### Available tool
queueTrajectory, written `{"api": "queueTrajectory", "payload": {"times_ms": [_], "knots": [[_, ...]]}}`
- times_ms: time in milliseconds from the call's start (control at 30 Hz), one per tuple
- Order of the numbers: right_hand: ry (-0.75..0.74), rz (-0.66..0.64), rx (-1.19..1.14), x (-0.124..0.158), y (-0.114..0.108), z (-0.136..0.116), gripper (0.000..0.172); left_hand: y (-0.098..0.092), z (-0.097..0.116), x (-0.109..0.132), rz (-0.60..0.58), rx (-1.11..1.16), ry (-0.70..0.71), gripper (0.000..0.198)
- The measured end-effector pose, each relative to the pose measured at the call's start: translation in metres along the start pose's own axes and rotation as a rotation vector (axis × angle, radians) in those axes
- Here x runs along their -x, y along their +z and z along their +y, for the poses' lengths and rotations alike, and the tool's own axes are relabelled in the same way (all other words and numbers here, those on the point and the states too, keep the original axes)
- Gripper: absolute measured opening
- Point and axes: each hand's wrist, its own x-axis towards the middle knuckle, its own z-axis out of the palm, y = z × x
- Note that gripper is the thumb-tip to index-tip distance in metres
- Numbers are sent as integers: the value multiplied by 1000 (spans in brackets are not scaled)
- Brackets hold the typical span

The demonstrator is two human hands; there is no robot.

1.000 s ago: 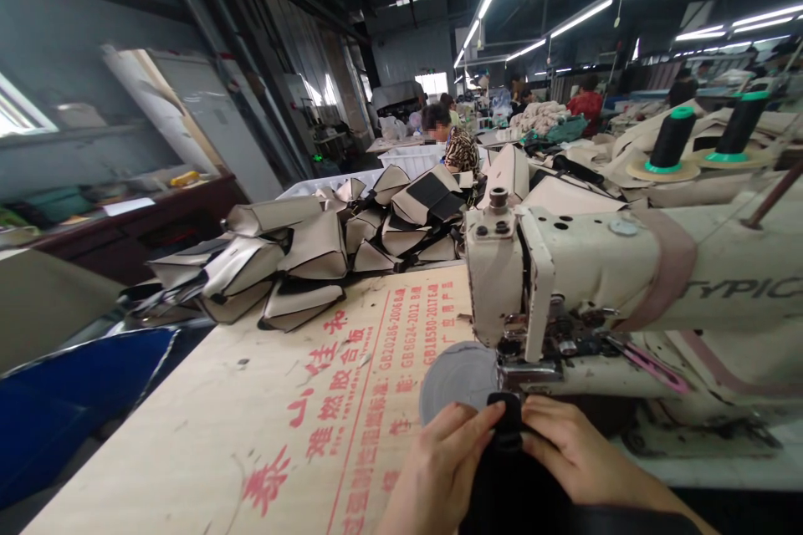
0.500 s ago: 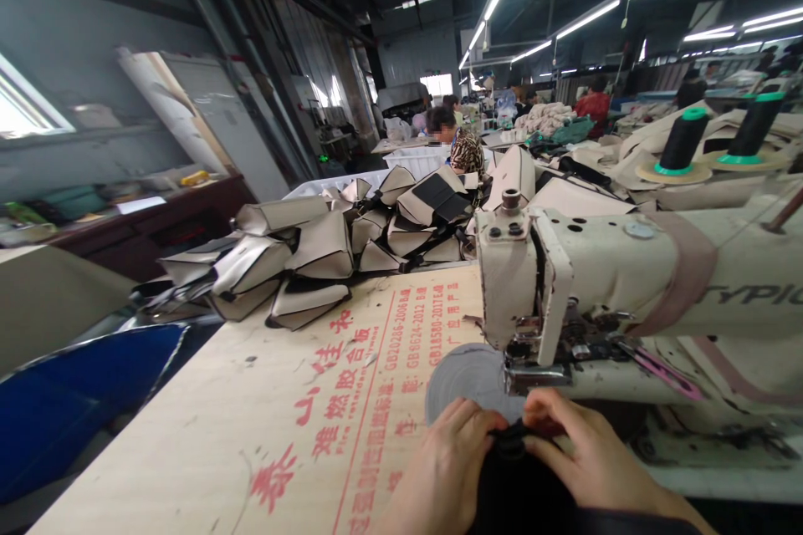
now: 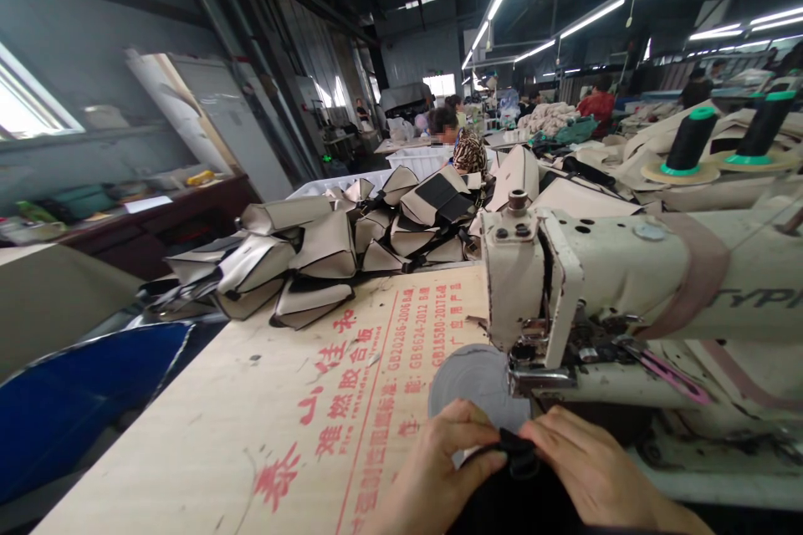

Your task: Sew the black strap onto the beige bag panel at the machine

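L hand [image 3: 436,458]: thumb + forefinger pinching L side of blk piece; grip close to its edge, prob. for fine control.
R hand [image 3: 583,461]: fingertips on R side of same piece, thumb mostly out of sight; looks like a pinch too. Two-sided hold prob. keeps the soft stuff taut & steady.
Blk piece [image 3: 520,458]: btwn both hands, just nearer the wearer than machine [image 3: 633,267], apart from its sewing end. Folds bunched at top; black on black, so layers can't be told, nor whether it joins the dark mass below.
Disc [image 3: 469,384]: grey, on tabletop [image 3: 201,443] beside sewing end; near edge hidden behind hands. Use unclear.
Bags [image 3: 323,242]: beige w/ blk trim, heaped at far edge, prob. to leave working room up front. Lower ones buried, count n/a.
Spools [image 3: 690,142]: blk thread, upright behind machine, prob. so thread feeds freely.
Pink tool [image 3: 674,374]: lying along machine's lower arm, prob. parked within reach; type hard to tell.
Cut off: machine's R end + lettering; both forearms at bottom.
Needle: can't make out, dark metal parts crowd it.
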Motion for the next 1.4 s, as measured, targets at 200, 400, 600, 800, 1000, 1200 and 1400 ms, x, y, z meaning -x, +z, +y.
{"api": "queueTrajectory", "payload": {"times_ms": [200,400,600,800,1000,1200,1400], "knots": [[63,2,-49,-3,-7,4,28,13,-4,3,116,-263,22,27],[203,-53,-179,-4,-6,2,27,13,5,-2,53,-431,169,28],[98,-66,-48,-10,-8,1,35,7,8,-4,12,-385,108,24],[207,-177,-325,-15,-16,4,20,5,13,-9,-25,-185,-46,19],[262,-68,-406,-10,-9,4,21,5,13,8,13,27,-152,23],[281,-74,-386,-14,-8,1,24,34,-14,29,294,58,-383,42],[506,96,-478,-20,2,-10,33,15,-4,-16,383,-356,-248,42]]}}
